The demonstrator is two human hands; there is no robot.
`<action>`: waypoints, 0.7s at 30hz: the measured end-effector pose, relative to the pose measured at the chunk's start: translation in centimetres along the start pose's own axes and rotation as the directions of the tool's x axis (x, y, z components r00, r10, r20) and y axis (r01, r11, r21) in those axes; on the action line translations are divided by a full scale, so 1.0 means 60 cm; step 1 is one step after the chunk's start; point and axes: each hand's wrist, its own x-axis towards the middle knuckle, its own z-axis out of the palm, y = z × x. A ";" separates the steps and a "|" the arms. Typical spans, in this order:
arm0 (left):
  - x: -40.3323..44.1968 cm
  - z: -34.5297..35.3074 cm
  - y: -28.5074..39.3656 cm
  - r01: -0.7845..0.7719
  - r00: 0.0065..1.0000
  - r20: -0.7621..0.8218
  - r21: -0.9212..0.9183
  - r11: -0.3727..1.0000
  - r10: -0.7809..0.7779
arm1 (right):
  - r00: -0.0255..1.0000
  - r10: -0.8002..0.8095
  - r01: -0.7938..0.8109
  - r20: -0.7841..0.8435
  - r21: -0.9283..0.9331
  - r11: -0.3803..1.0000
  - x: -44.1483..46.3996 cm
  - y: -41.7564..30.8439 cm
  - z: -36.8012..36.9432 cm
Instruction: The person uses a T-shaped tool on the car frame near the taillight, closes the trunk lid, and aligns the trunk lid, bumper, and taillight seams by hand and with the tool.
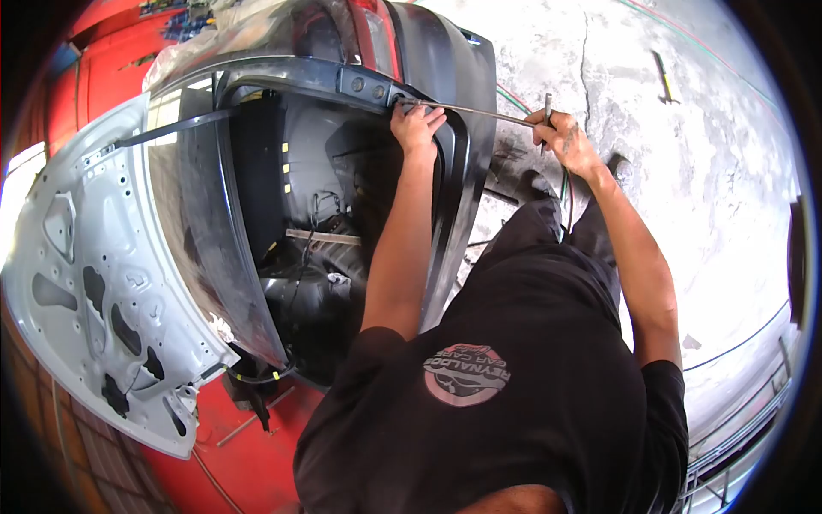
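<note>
Metal rod (488, 112): right grip (568, 142) grasping its handle (548, 103) end; left grip (416, 128) near far end, by car body (441, 56); left closure: cannot tell.

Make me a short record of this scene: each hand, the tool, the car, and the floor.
Left hand: fingers at one end of a thin metal rod; exact grip unclear
Right hand: closed around the other end
Tool: the rod, spanning between both hands
Car: black body with red tail light; pale perforated panel at picture left
Floor: pale, cracked concrete; a tool with a yellow part lies there
</note>
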 end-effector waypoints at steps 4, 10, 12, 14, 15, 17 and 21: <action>0.002 0.006 -0.003 -0.006 0.999 -0.052 0.064 0.998 0.009 | 1.000 0.025 -0.025 0.006 0.005 1.000 0.006 -0.019 -0.010; -0.029 0.009 -0.010 -0.031 0.999 -0.036 0.037 0.999 0.032 | 1.000 -0.006 0.008 -0.024 0.073 0.997 -0.017 -0.028 0.014; -0.042 0.001 -0.012 -0.035 0.999 0.025 0.020 0.999 0.035 | 1.000 0.031 -0.031 0.001 0.144 0.989 -0.029 -0.020 0.030; -0.043 -0.005 -0.015 -0.023 0.998 0.064 -0.008 1.000 0.023 | 0.995 0.097 -0.090 -0.033 0.172 0.981 -0.036 -0.011 0.049; -0.041 -0.009 -0.016 -0.009 0.997 0.074 -0.027 1.000 0.011 | 0.990 0.130 -0.119 -0.049 0.188 0.975 -0.039 -0.007 0.057; -0.034 -0.016 -0.017 0.024 0.996 0.088 -0.071 0.997 -0.017 | 0.991 0.119 -0.107 -0.059 0.171 0.979 -0.043 -0.007 0.064; -0.027 -0.019 -0.020 0.055 0.994 0.100 -0.126 0.991 -0.043 | 0.988 0.152 -0.139 -0.019 0.304 0.942 -0.054 -0.027 0.069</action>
